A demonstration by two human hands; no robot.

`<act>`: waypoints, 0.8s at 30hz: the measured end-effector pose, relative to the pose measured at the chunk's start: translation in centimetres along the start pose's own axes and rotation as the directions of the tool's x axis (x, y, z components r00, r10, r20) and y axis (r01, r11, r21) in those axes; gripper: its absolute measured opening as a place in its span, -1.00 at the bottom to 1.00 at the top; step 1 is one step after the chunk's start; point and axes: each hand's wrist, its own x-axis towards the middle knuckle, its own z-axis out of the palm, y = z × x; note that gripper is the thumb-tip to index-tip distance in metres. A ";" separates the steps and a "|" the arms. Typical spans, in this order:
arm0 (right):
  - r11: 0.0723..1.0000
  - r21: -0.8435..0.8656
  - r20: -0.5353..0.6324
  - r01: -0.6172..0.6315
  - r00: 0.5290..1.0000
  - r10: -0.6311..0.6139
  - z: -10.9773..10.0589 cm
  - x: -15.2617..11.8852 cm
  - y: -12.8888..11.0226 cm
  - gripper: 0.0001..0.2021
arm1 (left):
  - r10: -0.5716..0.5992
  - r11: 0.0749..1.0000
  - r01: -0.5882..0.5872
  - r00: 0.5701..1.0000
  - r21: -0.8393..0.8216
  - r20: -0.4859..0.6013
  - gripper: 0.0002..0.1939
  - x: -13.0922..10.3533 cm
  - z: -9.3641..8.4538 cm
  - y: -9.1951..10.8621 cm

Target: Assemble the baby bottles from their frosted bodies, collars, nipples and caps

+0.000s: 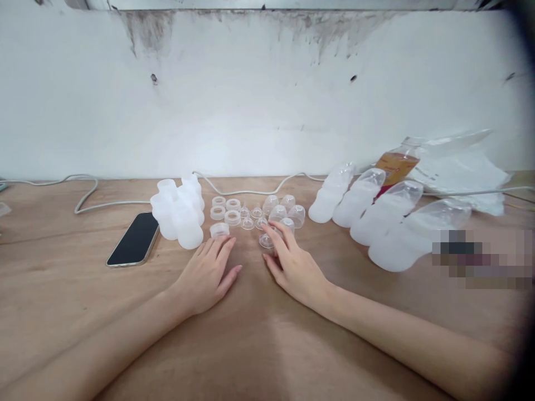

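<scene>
My left hand (209, 273) rests low over the table with its thumb apart from the fingers. Its fingertips are at the near edge of a translucent bottle collar ring (219, 229); whether they touch it I cannot tell. My right hand (292, 262) has its fingers stretched over a clear bottle nipple (266, 240), partly covering the group there. Several more rings (233, 204) stand in rows behind my left hand. Beside them are other clear nipples (247, 223) and several clear domed caps (278, 213), one partly behind my right fingers.
Frosted bottle bodies (178, 211) cluster at left beside a dark-screened phone (134, 239). Several capped bottles (388, 214) lie in a slanted row at right. Behind them are an orange-labelled container (397, 164) and a plastic bag (463, 172). A grey cable (251, 192) runs along the wall.
</scene>
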 end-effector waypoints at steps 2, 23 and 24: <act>1.000 0.019 -0.020 -0.019 1.000 0.019 0.1 0.0 0.1 -0.48 | 0.044 0.999 -0.044 0.997 0.004 -0.062 -0.58 -0.1 -0.4 0.1; 0.980 0.179 -0.032 0.082 0.996 -0.078 -0.4 0.5 0.5 -0.78 | -0.079 0.868 0.055 0.996 -0.494 -0.029 -0.68 -0.3 -0.8 0.0; 0.982 0.168 -0.012 0.087 0.996 -0.086 -0.4 0.5 0.5 -0.77 | -0.090 0.877 0.073 0.996 -0.476 -0.012 -0.68 -0.5 -0.8 -0.1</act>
